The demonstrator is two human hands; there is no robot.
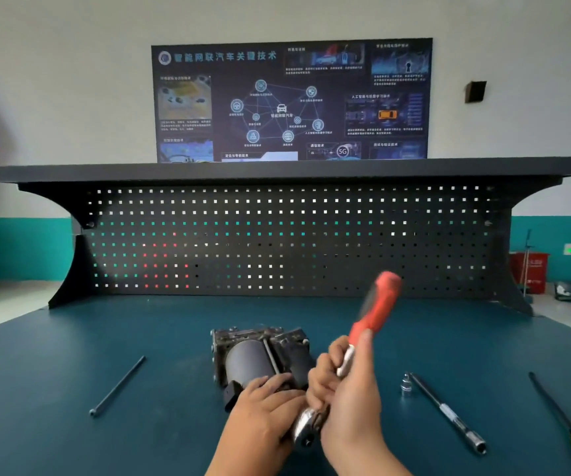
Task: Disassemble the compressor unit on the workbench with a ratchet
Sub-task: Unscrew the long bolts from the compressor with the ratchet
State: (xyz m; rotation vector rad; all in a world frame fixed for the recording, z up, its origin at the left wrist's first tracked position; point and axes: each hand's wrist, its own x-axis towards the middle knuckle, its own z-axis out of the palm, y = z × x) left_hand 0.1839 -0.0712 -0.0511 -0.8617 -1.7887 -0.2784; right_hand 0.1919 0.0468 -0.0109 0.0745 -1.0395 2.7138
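The compressor unit [256, 359], a dark cylinder on a grimy metal block, lies at the middle of the blue workbench [71, 372]. My left hand [263, 410] lies over its near end, fingers curved on the cylinder, and hides that end. My right hand [345, 383] grips the ratchet [373, 314] by its metal shaft just below the red handle. The handle points up and away and is blurred. The ratchet's chrome head [306, 429] sits low between my two hands at the unit's near end.
A long thin bolt [117, 386] lies left of the unit. Right of it lie a socket [405, 385] and an extension bar [449, 412]. A yellow-handled screwdriver [565, 420] lies at the far right. A black pegboard [277, 242] closes the back of the bench.
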